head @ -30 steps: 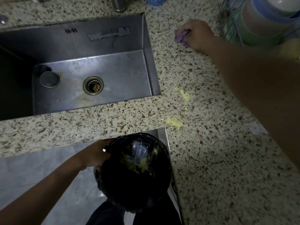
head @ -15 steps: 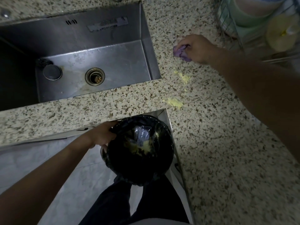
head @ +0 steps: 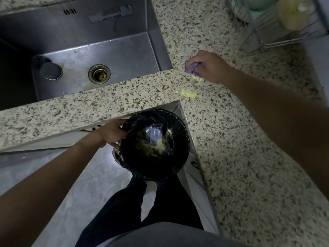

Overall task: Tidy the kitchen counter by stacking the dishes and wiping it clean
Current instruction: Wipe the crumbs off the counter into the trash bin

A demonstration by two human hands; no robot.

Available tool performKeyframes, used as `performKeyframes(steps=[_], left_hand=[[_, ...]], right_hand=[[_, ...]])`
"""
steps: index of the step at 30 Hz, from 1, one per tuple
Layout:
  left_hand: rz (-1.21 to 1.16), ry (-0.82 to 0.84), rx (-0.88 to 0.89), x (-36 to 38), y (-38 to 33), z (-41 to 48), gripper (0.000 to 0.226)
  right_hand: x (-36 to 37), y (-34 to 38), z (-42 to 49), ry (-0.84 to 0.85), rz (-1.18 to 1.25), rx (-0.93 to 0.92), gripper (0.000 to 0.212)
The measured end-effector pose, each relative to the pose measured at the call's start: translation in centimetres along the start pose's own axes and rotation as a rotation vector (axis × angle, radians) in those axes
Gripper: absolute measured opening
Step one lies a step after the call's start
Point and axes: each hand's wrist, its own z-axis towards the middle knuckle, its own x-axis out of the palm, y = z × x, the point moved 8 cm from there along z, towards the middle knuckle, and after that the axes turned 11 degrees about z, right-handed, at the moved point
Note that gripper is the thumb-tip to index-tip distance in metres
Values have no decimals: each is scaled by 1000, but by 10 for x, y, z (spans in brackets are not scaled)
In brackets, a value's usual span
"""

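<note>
My right hand [head: 211, 66] clenches the purple cloth [head: 193, 68] on the tabletop [head: 249, 157]. The yellow scraps [head: 187, 93] lie near, at its 7 o'clock, toward the bin [head: 156, 113] my left hand [head: 111, 135] grips, seemingly by its rim.

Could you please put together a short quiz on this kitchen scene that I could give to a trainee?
1. True or false: the right hand grips a purple cloth on the speckled counter.
2. What does the left hand hold? A) the sink plug B) the rim of the black-lined bin C) a plate
3. Fill in: yellow scraps lie on the counter and also inside the ____.
Key: 1 true; 2 B; 3 bin.
</note>
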Motion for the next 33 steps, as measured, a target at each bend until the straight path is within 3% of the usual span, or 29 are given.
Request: performKeyframes(steps=[19,33], left_hand=[[-55,-7,-16,11,11,2,64],[-409,-134,-86,70,26,-1,60]], right_hand=[[18,5,-39,-132,-24,85,38],[17,5,-38,-147,-25,87,39]])
